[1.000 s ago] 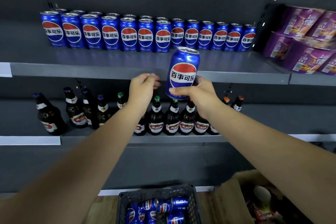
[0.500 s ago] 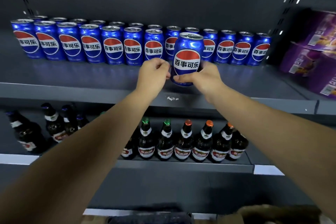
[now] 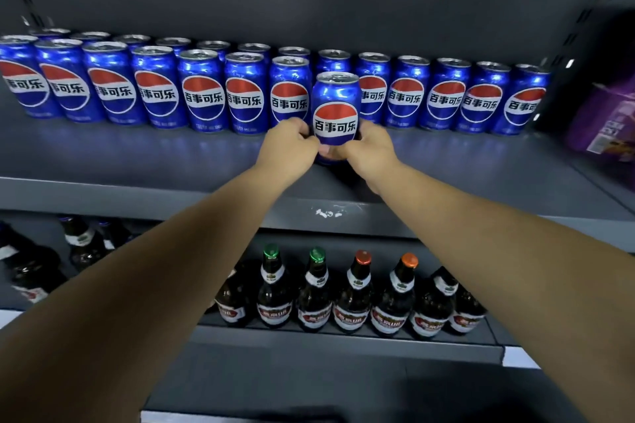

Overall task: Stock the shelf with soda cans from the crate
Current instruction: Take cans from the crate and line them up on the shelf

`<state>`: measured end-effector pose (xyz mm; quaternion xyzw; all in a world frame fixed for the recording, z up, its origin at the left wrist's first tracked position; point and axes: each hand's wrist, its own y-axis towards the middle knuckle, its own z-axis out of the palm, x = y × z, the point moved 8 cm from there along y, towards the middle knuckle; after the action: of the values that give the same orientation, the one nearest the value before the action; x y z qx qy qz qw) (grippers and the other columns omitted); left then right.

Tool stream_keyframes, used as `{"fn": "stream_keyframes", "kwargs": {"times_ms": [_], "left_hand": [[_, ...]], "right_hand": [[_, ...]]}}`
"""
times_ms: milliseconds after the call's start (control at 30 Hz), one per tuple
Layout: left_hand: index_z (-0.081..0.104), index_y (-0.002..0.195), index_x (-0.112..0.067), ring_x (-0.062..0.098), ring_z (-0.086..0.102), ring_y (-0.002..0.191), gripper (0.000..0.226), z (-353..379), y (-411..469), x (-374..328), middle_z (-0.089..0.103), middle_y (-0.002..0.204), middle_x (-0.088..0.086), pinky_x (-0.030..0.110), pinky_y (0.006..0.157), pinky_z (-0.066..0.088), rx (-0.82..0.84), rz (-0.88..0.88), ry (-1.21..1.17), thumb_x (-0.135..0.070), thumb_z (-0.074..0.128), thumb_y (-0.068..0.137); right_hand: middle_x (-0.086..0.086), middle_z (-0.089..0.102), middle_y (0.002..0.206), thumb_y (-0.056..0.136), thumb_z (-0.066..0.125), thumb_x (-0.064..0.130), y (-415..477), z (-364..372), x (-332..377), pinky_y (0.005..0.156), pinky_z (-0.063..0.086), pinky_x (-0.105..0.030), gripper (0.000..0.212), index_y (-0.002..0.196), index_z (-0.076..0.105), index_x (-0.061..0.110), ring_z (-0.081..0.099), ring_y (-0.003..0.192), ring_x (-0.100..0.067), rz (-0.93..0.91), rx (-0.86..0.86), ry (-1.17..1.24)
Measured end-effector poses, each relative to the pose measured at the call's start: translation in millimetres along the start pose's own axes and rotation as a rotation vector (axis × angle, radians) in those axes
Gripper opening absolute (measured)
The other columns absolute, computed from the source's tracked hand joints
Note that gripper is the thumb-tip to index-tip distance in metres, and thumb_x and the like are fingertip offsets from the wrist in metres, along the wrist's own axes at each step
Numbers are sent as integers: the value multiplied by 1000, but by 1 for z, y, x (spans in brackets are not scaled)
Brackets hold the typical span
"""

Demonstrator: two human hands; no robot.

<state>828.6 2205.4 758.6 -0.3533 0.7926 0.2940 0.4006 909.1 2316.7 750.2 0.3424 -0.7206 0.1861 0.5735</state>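
Both bare forearms reach up from the bottom corners and meet near the centre of the view. Below them, at six o'clock from the hands, the lower shelf carries a line of dark beer bottles (image 3: 354,295) with green, red and orange caps, and more bottles sit off at eight o'clock in the shadow.

Up on the grey shelf (image 3: 137,161), the left hand (image 3: 288,144) wraps the soda can (image 3: 336,113) from its nine o'clock side. The right hand (image 3: 369,148) wraps it from three o'clock, with the thumbs meeting low on its front. So both hands are grasping the can, which is upright with its logo facing out. Its base is down at shelf level, but I can't tell whether it is fully seated.

Just behind it, the row of cans (image 3: 202,93) runs from nine o'clock to three o'clock and is doubled up on the nine o'clock half. The held can sits just in front of that line. Far off at three o'clock are purple boxes (image 3: 604,127), blurred.
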Motion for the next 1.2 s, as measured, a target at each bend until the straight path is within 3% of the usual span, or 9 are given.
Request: {"fn": "stream_keyframes", "kwargs": {"times_ms": [100,233,367,500,700,833,1000,1100,1200], "left_hand": [[61,113,-7,27,65,94,28,3,9,1,65,87,8,39,89,51,-1,-2,7,-11,51,88],[59,120,-10,25,60,102,33,7,14,5,66,105,12,33,85,47,-24,19,110,-13,50,89],[65,96,-16,21,59,90,17,16,15,4,57,79,-5,31,75,46,17,71,227,-15,50,88],[64,103,-17,18,55,93,19,23,14,0,49,83,-8,27,71,39,61,150,369,-19,51,89],[55,123,-23,20,53,105,35,24,14,-1,55,110,3,27,75,37,88,170,412,-24,52,89],[50,127,-23,22,51,109,38,25,15,-1,53,117,5,29,78,38,97,167,439,-26,52,89],[44,136,-16,22,39,126,49,27,16,-1,42,133,6,35,95,39,78,179,493,-30,53,91],[44,136,-15,20,35,129,50,26,16,-2,39,137,3,34,96,37,71,197,488,-32,54,90],[47,135,-15,18,35,128,48,27,17,-3,39,137,0,32,96,36,71,214,485,-32,54,90]], "right_hand": [[-8,66,114,70,81,7,14,3,-6,98,48,-34,59,123,55,5,61,107,-21,-19,-30,-28],[-8,59,127,83,72,22,27,3,-10,93,43,-25,66,138,40,5,54,117,-22,-29,-68,-211],[-15,52,132,95,54,32,31,2,-11,93,40,-30,62,144,29,2,48,122,-29,-13,-118,-471],[-18,50,129,98,48,29,28,-3,-3,90,39,-33,39,122,49,-2,48,118,-31,-66,-206,-634],[-14,59,111,90,63,24,23,-13,0,84,43,-32,27,105,55,3,55,105,-27,-106,-296,-477],[-14,61,111,90,63,19,22,-12,0,85,44,-30,26,108,54,2,56,105,-26,-114,-276,-421],[-14,62,114,95,52,13,22,-8,3,79,39,-22,24,115,58,1,57,106,-24,-130,-221,-434],[-8,61,91,90,43,-1,22,-4,1,75,39,-26,16,97,57,0,52,90,-23,-116,-171,-448],[4,42,69,86,39,-3,23,-2,-1,70,34,-24,13,78,43,7,44,81,-20,-89,-125,-464]]}}
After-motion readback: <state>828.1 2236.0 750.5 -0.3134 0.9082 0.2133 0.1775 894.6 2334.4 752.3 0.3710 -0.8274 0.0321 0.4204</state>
